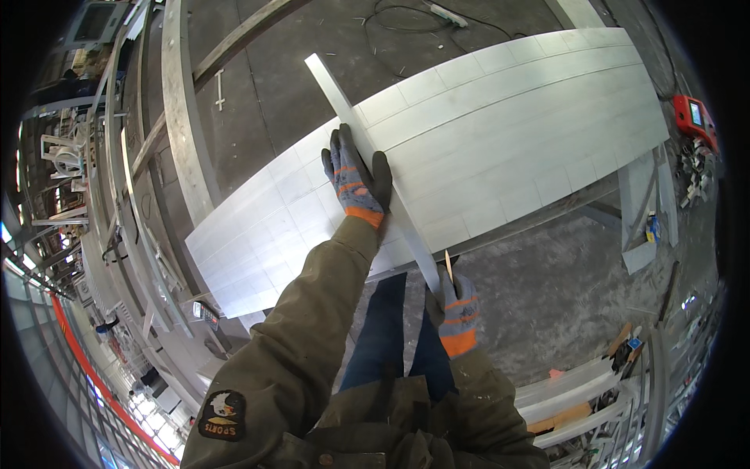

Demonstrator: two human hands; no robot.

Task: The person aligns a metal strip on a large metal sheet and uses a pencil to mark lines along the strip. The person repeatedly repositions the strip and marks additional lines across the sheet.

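A long pale metal bar (410, 230) lies aslant across a broad silvery panel (500, 141) marked with thin cross lines. My left hand (355, 178), in a grey and orange glove with dark fingers, straddles the bar, fingers on its left side and thumb on its right, holding it against the panel. At the bar's near end, just off the panel's near edge, my right hand (458, 309) is closed, in a matching glove. A thin pointed stick like a pencil (448, 264) sticks up from it. The right fingertips are partly hidden beside the bar.
Metal beams (183, 109) stand left of the panel. A cable with a white power strip (449, 14) lies on the floor beyond. To the far right is a red device with a screen (694, 121). Stacked pale profiles (570, 391) lie at lower right.
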